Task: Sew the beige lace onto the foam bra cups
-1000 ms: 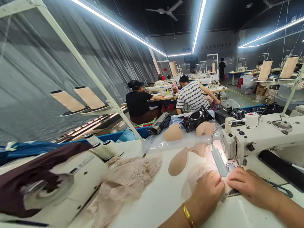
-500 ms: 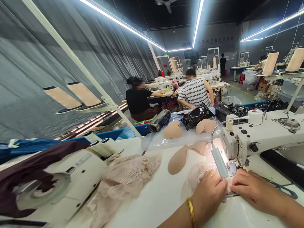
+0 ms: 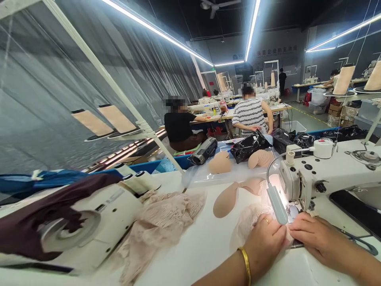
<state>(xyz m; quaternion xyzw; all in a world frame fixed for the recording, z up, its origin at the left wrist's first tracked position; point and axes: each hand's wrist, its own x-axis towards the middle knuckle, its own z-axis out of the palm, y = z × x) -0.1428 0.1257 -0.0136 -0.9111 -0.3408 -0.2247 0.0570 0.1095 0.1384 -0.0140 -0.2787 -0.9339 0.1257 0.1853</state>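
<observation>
My left hand [image 3: 266, 242], with a ring and a gold bangle, is closed on pale pink lace fabric [image 3: 247, 220] just in front of the sewing machine needle. Beside it my right hand [image 3: 317, 238] has its fingers pressed together at the same fabric, the fingertips nearly meeting the left ones. The white sewing machine [image 3: 300, 178] stands right above both hands. A small grey lamp [image 3: 277, 204] on a bendy neck lights the spot and partly covers the fabric. Joined beige bra cups [image 3: 226, 200] lie behind the lace. How the fabric sits under the needle is hidden.
Crumpled pink lace [image 3: 166, 222] lies on the table's left, next to another machine head [image 3: 89, 226] draped in dark cloth. Farther back are stacked beige cups [image 3: 220, 163] and a black plastic bag [image 3: 250, 146]. Scissors [image 3: 357, 240] rest by my right wrist. Co-workers sit ahead.
The whole view has shifted slightly, with the scene moving a little to the right. Both hands keep nearly the same place at the needle, the left fingers still on the fabric.
</observation>
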